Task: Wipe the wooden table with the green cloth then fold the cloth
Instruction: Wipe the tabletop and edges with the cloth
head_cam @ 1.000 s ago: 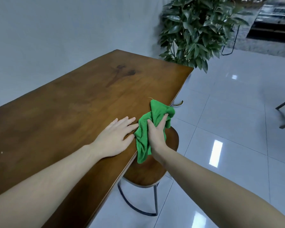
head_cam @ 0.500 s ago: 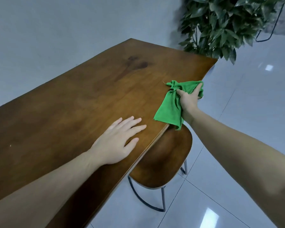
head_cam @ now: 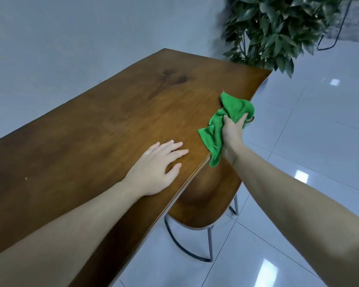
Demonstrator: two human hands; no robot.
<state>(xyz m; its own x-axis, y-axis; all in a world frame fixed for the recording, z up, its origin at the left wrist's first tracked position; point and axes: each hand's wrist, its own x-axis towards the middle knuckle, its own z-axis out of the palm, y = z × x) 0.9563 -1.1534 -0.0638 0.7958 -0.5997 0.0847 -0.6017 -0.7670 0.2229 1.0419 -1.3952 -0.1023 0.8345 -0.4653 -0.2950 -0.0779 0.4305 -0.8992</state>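
Since the earlier frame, the right hand [head_cam: 232,129] has slid its grip on the one green cloth [head_cam: 218,129] back along the wooden surface [head_cam: 91,131] edge. Its fingers clench the bunched cloth, hiding its middle. The left hand [head_cam: 155,168] lies flat, fingers released; one stool [head_cam: 205,204] sits partly hidden beneath.

Both forearms are bare from the frame edge to the wrist, with no sleeve, watch, bracelet or glove on either. The left hand [head_cam: 153,168] wears no ring on its fingers [head_cam: 174,147], and the nails are short and unpainted. The right hand [head_cam: 232,131] is likewise bare, its wrist uncovered, with no ring visible on it.
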